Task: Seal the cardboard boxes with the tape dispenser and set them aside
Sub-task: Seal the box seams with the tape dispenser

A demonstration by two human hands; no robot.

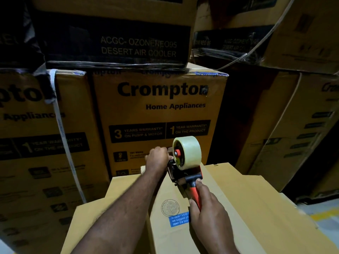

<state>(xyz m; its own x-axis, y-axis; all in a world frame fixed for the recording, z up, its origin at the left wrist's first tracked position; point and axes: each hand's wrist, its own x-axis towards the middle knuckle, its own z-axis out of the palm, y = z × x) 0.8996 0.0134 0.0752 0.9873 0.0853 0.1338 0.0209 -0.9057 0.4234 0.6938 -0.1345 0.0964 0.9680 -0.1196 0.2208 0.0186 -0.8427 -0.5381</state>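
Since the strip has to be drawn along the line where the top flaps meet, the relation that matters is the one between the tape dispenser [180, 173] and the cardboard box [247, 208]. The dispenser is held at the far end of the box's top, close to its far edge, and the flaps' meeting line runs from there back toward the person, so a pull toward the body is judged to be what is called for. The orange handle [195, 195] is pointed back along that same axis and is grasped by the right hand [205, 208], fingers wrapped round it; this hand is nearer the body. The left hand [158, 159] is set at the dispenser's front end, beside the tape roll [189, 151], with fingers curled; whether the tape's free end or the frame is pinched cannot be told. No laid strip can be made out on the top. What the box holds is hidden by its flaps, of which the left flap [113, 198] appears to sit lower. A blue label [178, 219] is stuck just beside the right hand. Printed cartons [161, 107] are stacked behind, their contents likewise unseen.
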